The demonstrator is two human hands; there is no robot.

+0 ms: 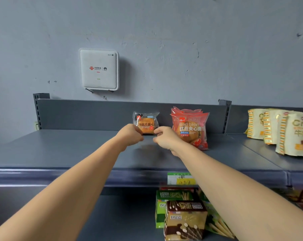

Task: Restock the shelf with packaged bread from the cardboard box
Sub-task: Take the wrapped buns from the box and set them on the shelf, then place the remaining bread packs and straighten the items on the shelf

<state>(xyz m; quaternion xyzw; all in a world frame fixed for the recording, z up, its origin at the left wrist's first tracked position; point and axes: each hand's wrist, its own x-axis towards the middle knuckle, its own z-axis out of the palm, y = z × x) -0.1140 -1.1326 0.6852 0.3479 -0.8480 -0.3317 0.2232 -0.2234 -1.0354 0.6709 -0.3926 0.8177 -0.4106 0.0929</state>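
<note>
Pinching: left hand (130, 134), right hand (166, 138) | bread packet (146, 125): clear wrap, orange label, upright

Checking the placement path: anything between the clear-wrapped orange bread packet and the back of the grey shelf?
Nothing visible. The left hand and right hand pinch the clear-wrapped orange bread packet by its lower corners, upright, close before the grey metal back panel. The red bean-bread bags stand to its right, apart.

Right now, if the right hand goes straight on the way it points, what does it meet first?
The clear-wrapped bread packet, whose corner the right hand now pinches; behind it, probably the shelf back panel.
</note>
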